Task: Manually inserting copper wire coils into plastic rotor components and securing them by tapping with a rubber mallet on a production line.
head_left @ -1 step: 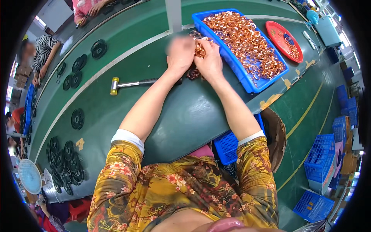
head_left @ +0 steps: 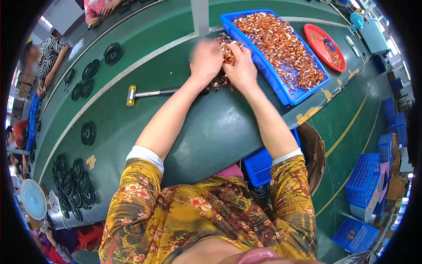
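Both hands are together at the far middle of the bench, over a pile of copper-coloured rings [head_left: 227, 55]. My right hand [head_left: 240, 67] curls its thumb and fingers round some of the rings. Close against it is my left hand [head_left: 206, 60], back upward; a blur covers its knuckles and its fingers are hidden. Just right of my hands stands a blue tray [head_left: 269, 78] heaped with loose copper-coloured pieces [head_left: 281, 48]. A hammer [head_left: 151, 93] with a yellow-faced head lies left of my hands, its handle end passing beneath my left forearm.
A red round tray [head_left: 314, 37] with a few rings stands beyond the blue tray. Black reels [head_left: 74, 185] are piled at the bench's left; several more lie farther off. A post [head_left: 200, 20] rises behind my hands. Co-workers sit across the bench. Blue crates [head_left: 362, 180] stand on the right.
My right hand has shifted very slightly to the right, and more of the rings between my hands shows. The whole view has moved a little; the hammer and trays stay put.
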Demonstrator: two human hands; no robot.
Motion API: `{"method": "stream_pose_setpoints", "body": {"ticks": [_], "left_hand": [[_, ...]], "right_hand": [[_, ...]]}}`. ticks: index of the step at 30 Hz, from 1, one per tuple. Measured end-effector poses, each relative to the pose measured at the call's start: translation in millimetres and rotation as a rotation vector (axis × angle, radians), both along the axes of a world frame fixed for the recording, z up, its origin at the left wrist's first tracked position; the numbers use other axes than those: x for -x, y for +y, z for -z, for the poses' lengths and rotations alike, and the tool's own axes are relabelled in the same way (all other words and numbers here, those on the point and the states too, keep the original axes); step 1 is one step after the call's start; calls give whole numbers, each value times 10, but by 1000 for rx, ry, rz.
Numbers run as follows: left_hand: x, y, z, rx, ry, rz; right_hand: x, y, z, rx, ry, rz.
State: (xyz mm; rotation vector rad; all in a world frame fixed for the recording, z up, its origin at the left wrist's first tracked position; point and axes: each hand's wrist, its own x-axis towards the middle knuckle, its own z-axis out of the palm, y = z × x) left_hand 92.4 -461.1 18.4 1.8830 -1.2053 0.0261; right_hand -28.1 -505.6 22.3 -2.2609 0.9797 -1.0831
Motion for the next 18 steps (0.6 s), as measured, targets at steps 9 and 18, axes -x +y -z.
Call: {"method": "stream_pose_setpoints", "body": {"ticks": [9,18], "left_hand": [[-161,690,-477,-376,-159,164],[-804,2410,-481,-209,-327,-39]], "right_hand": [[307,-251,-173,166,417,-250],[324,778,-339,159,486,-299]]}}
